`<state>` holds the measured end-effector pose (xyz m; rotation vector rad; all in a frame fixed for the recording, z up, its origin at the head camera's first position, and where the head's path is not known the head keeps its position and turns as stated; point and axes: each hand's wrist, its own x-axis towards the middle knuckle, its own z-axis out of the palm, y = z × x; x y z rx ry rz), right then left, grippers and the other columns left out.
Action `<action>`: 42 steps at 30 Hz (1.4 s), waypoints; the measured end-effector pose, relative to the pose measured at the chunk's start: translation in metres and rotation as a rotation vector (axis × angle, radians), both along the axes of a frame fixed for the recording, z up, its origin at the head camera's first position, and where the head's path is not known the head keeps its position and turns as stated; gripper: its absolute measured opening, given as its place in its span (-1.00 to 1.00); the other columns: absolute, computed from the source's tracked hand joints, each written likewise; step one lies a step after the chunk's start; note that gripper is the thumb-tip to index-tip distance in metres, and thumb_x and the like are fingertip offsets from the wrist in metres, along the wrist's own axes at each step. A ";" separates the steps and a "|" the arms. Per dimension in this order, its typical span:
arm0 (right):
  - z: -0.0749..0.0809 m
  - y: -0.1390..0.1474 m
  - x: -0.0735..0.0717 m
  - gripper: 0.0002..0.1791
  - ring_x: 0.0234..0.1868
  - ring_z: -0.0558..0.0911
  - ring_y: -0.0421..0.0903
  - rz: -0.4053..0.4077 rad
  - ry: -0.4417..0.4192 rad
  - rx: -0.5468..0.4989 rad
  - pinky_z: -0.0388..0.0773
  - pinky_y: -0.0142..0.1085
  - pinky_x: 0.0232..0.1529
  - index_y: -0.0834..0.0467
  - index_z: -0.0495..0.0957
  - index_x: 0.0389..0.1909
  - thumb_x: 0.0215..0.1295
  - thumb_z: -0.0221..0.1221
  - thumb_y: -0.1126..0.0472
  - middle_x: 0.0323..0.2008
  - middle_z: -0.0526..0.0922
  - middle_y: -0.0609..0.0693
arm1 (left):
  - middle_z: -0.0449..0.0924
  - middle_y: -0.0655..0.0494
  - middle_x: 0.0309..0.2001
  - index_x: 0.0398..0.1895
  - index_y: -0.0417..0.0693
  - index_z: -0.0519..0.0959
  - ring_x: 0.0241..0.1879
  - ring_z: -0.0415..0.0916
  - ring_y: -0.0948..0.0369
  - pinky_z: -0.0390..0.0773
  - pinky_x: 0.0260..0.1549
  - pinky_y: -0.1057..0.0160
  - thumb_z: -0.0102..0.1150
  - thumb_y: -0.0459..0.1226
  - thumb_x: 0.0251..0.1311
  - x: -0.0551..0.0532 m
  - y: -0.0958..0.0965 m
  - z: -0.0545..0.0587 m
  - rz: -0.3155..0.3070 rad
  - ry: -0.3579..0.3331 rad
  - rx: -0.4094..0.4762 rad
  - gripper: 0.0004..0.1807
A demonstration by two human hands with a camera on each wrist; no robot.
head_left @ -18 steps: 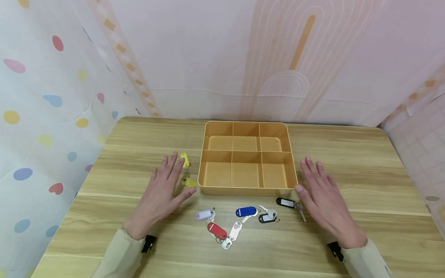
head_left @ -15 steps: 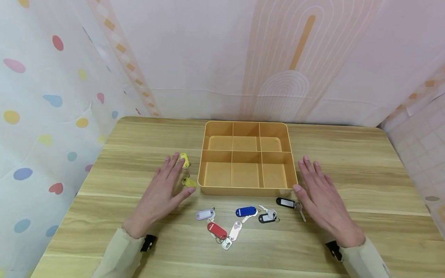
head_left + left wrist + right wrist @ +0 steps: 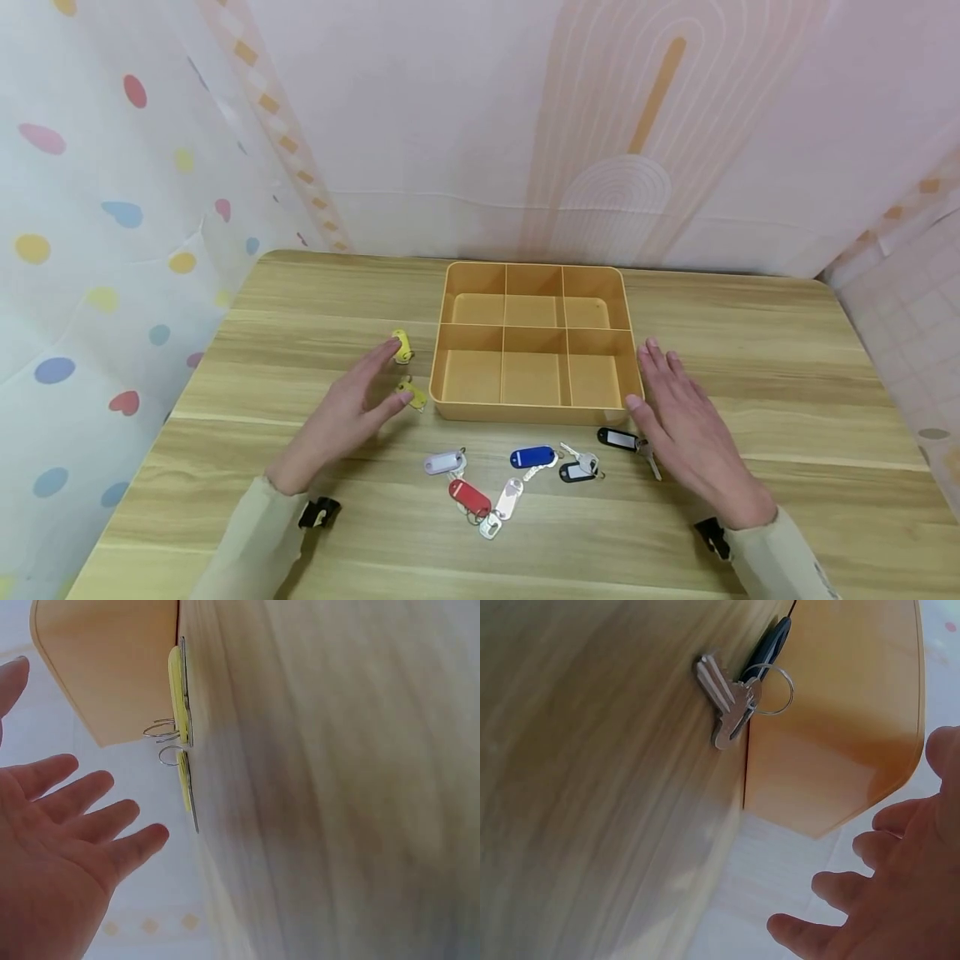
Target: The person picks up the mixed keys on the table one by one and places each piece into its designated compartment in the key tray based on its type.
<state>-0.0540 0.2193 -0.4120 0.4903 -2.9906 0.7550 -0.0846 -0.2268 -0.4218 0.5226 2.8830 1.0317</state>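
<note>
My left hand [image 3: 337, 425] hovers with loosely extended fingers by two yellow key tags, the far one [image 3: 402, 350] at its fingertips and the near one [image 3: 412, 395] by its thumb. The left wrist view shows a gap between the fingers and the yellow tags [image 3: 178, 697]. My right hand [image 3: 693, 437], fingers extended, is at the right front corner of the tan divided tray [image 3: 517, 412]. Just left of it lies a black key tag [image 3: 618, 438], its key [image 3: 735, 701] plain in the right wrist view. Neither hand holds anything.
In front of the tray lie a lavender tag [image 3: 443, 462], a red tag [image 3: 470, 497], a pale pink tag [image 3: 509, 498], a blue tag [image 3: 532, 457] and another black tag [image 3: 577, 472], with keys. The wooden table [image 3: 765, 375] meets a patterned cloth [image 3: 420, 125] behind.
My left hand has turned, its fingers now overlapping in the head view, and shifted slightly toward the yellow tags. My right hand has moved a little left toward the tray. The head view shifted slightly.
</note>
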 end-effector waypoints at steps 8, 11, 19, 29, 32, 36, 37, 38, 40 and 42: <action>-0.001 -0.002 -0.001 -0.28 0.62 -0.04 0.30 0.011 -0.001 -0.003 0.06 0.35 0.47 0.14 -0.15 0.68 0.71 -0.20 -0.06 0.67 -0.14 0.07 | 0.31 -0.31 0.48 0.54 -0.21 0.29 0.44 0.26 -0.30 0.32 0.35 -0.33 0.26 -0.09 0.44 -0.004 -0.002 -0.002 0.014 -0.029 0.000 -0.27; -0.001 -0.002 -0.001 -0.28 0.62 -0.03 0.31 0.013 0.002 -0.004 0.07 0.35 0.47 0.14 -0.14 0.68 0.71 -0.19 -0.05 0.67 -0.12 0.08 | 0.38 -0.30 0.43 0.49 -0.24 0.35 0.35 0.40 -0.28 0.47 0.26 -0.26 0.32 -0.16 0.40 -0.007 -0.003 -0.003 0.008 -0.028 0.006 -0.31; 0.001 -0.001 0.000 -0.27 0.62 -0.03 0.29 0.008 -0.011 0.003 0.06 0.30 0.49 0.13 -0.17 0.69 0.70 -0.20 -0.07 0.67 -0.13 0.08 | 0.59 -0.22 0.23 0.36 -0.30 0.48 0.15 0.61 -0.16 0.64 0.11 -0.10 0.40 -0.34 0.28 -0.015 -0.004 -0.005 -0.024 -0.044 0.042 -0.40; 0.000 -0.001 0.000 -0.26 0.63 -0.07 0.29 0.009 -0.008 0.019 0.03 0.32 0.50 0.14 -0.16 0.69 0.70 -0.19 -0.08 0.67 -0.13 0.08 | 0.71 -0.17 0.01 0.11 -0.32 0.64 -0.07 0.71 -0.04 0.73 -0.05 0.01 0.42 -0.42 0.21 -0.023 -0.003 -0.003 0.009 -0.060 0.018 -0.61; 0.000 -0.001 0.000 -0.27 0.63 -0.11 0.29 0.014 -0.012 0.030 -0.01 0.38 0.48 0.15 -0.16 0.68 0.70 -0.20 -0.08 0.67 -0.14 0.10 | 0.73 -0.14 -0.06 0.00 -0.29 0.69 -0.12 0.70 0.00 0.73 -0.10 0.01 0.41 -0.42 0.23 -0.024 -0.003 -0.004 0.023 -0.056 -0.014 -0.72; -0.001 -0.002 -0.001 -0.28 0.63 -0.12 0.28 0.020 -0.018 0.038 -0.02 0.41 0.46 0.16 -0.16 0.68 0.71 -0.22 -0.07 0.67 -0.14 0.10 | 0.74 -0.07 -0.12 -0.11 -0.22 0.74 -0.18 0.68 0.07 0.72 -0.15 0.02 0.41 -0.42 0.23 -0.025 -0.002 -0.005 0.038 -0.042 -0.049 -0.82; -0.001 -0.002 -0.001 -0.28 0.63 -0.12 0.28 0.022 -0.019 0.038 -0.02 0.41 0.46 0.16 -0.16 0.68 0.71 -0.22 -0.07 0.67 -0.14 0.10 | 0.74 -0.06 -0.14 -0.14 -0.21 0.75 -0.19 0.67 0.09 0.72 -0.17 0.03 0.41 -0.43 0.23 -0.025 -0.002 -0.005 0.036 -0.035 -0.052 -0.85; -0.002 -0.002 -0.001 -0.28 0.63 -0.12 0.28 0.023 -0.018 0.037 -0.02 0.41 0.46 0.16 -0.15 0.68 0.71 -0.22 -0.07 0.67 -0.14 0.09 | 0.75 -0.05 -0.15 -0.17 -0.20 0.75 -0.21 0.67 0.11 0.72 -0.19 0.04 0.41 -0.44 0.23 -0.025 -0.003 -0.005 0.037 -0.028 -0.056 -0.87; -0.002 -0.003 -0.001 -0.28 0.63 -0.11 0.28 0.024 -0.016 0.034 -0.01 0.41 0.46 0.16 -0.14 0.68 0.71 -0.22 -0.06 0.67 -0.13 0.09 | 0.75 -0.02 -0.18 -0.23 -0.17 0.76 -0.24 0.65 0.14 0.71 -0.22 0.08 0.40 -0.46 0.22 -0.026 -0.003 -0.006 0.041 -0.017 -0.061 -0.90; -0.002 -0.003 -0.002 -0.28 0.63 -0.11 0.27 0.025 -0.015 0.031 -0.01 0.40 0.46 0.16 -0.14 0.68 0.71 -0.22 -0.06 0.67 -0.13 0.09 | 0.75 -0.01 -0.20 -0.27 -0.15 0.75 -0.26 0.64 0.16 0.70 -0.25 0.11 0.39 -0.47 0.22 -0.026 -0.004 -0.007 0.042 -0.005 -0.061 -0.92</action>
